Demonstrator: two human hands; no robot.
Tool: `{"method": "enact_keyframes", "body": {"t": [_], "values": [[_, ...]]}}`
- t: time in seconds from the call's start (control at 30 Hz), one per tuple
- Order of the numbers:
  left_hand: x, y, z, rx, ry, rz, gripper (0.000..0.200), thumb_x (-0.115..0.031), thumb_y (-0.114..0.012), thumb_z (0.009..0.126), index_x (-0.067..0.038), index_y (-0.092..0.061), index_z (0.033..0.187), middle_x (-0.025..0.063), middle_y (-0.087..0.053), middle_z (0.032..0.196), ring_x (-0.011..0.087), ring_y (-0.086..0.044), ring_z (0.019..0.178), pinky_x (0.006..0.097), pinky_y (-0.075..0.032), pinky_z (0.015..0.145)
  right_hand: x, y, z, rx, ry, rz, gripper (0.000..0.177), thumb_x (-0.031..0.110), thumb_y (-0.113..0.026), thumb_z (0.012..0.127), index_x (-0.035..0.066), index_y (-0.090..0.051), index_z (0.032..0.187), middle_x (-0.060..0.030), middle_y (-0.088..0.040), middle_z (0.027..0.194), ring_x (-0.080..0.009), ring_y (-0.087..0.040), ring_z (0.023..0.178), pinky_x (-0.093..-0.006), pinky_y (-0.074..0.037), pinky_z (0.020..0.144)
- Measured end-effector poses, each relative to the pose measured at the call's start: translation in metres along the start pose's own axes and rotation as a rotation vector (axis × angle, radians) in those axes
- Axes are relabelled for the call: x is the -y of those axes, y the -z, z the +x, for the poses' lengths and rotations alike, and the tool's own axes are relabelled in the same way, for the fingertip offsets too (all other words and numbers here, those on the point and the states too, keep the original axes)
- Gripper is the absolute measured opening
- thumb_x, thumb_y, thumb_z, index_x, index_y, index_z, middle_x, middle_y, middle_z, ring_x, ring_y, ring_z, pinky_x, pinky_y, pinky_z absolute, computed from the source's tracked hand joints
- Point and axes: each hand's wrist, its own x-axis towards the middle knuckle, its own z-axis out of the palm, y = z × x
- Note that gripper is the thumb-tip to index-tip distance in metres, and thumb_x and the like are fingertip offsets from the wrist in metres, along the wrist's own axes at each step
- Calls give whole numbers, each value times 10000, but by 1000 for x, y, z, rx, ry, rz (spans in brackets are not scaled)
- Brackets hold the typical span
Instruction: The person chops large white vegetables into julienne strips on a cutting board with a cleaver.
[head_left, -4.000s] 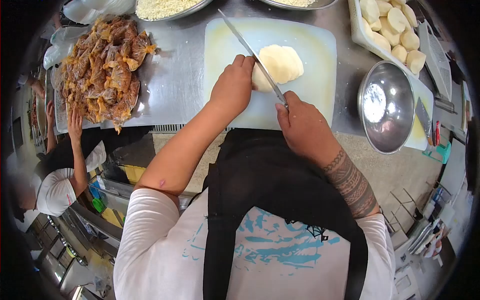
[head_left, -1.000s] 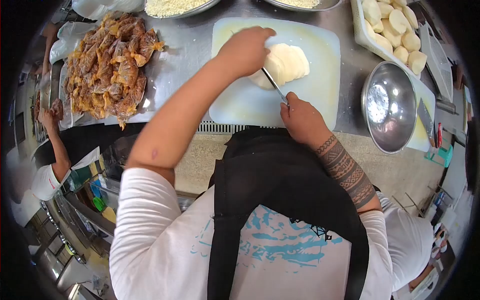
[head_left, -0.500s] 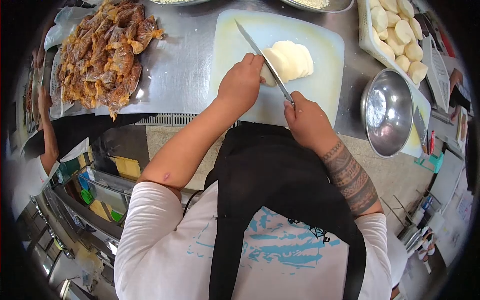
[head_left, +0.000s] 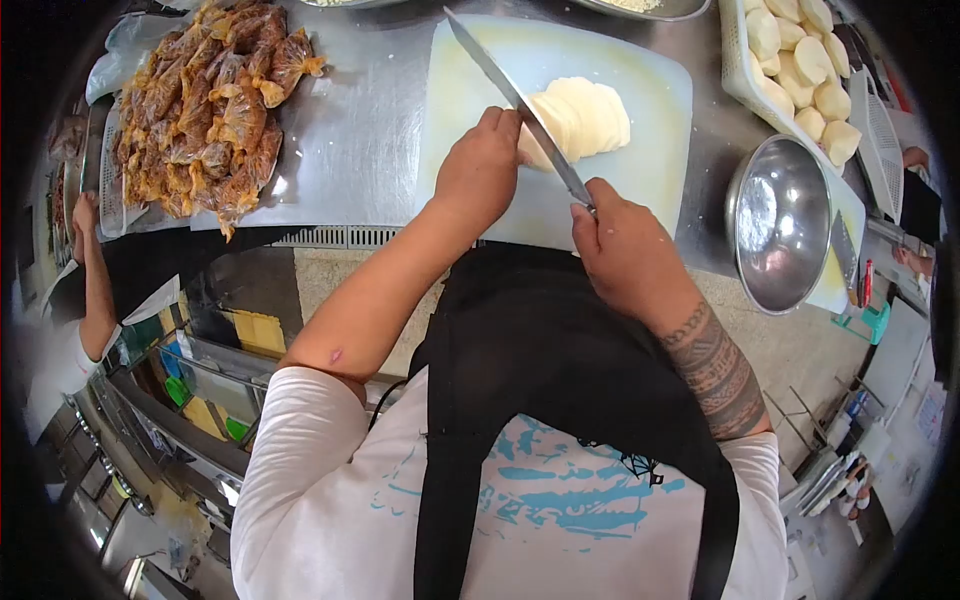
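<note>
My right hand point(head_left: 628, 240) is wrapped round the handle of a long kitchen knife point(head_left: 492, 72), whose blade slants up to the left across the cutting board point(head_left: 655, 130). The blade lies against a peeled potato point(head_left: 575, 118), cut into several thin slices that fan out to the right of the knife. My left hand point(head_left: 480, 165) has its fingers bent and pressed on the potato's left end, close beside the blade. Fingers and blade hide most of that end.
Bagged brown food point(head_left: 205, 125) is heaped at the left. A white basket point(head_left: 745, 85) of peeled potatoes stands at the right, with a steel bowl point(head_left: 778, 225) below it. Another knife point(head_left: 843, 250) lies beyond the bowl. Co-workers' arms show at both edges, including a forearm point(head_left: 97, 280) at left.
The knife has shifted slightly up and left, its blade now nearer the potato's left end. The sliced part reaches further left, and less of the end shows beside my left fingers.
</note>
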Motion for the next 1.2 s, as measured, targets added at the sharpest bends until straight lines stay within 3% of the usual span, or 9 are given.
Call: {"method": "enact_keyframes", "body": {"t": [0.13,0.33,0.53,0.73,0.83,1.2], "values": [[3,-2,-1,5,9,15,374,-81,-803,863,-4,-597,1165,201,-661,1109,441,-690,970,508,-580,805,-42,-53,19,-7,-21,-53,267,254,-544,1074,-12,-561,1060,-259,-708,811,-475,-702,795,-581,-548,738],[5,-2,1,-14,29,13,376,-119,-822,859,-9,-606,1146,193,-667,1108,433,-686,1004,506,-580,814,-1,-4,4,22,-2,-12,261,251,-534,1071,-7,-570,1065,-263,-713,850,-471,-709,834,-575,-558,761],[7,-5,-1,-21,66,20,399,-138,-840,849,-5,-622,1155,201,-682,1116,439,-684,1026,507,-580,822,-27,-36,19,18,27,-54,274,260,-527,1075,-10,-573,1061,-268,-716,865,-480,-707,844,-580,-555,772],[7,-6,-5,-27,93,-34,371,-132,-826,868,-4,-625,1153,198,-689,1125,436,-682,1045,511,-574,850,-2,-2,-2,55,6,11,278,261,-524,1076,-11,-574,1063,-259,-721,867,-477,-711,846,-577,-562,781],[7,-8,-10,-21,103,-43,355,-123,-821,872,-5,-630,1147,200,-692,1129,436,-681,1055,511,-570,857,-39,-56,15,31,-7,-44,278,267,-524,1076,-7,-572,1055,-258,-719,848,-474,-713,830,-578,-563,775],[15,-12,-7,-25,184,-94,334,-147,-813,884,7,-636,1121,213,-695,1126,448,-676,1067,518,-560,870,-14,-28,-1,18,-8,-54,266,264,-535,1067,1,-573,1052,-257,-716,833,-469,-714,820,-579,-560,756]]}}
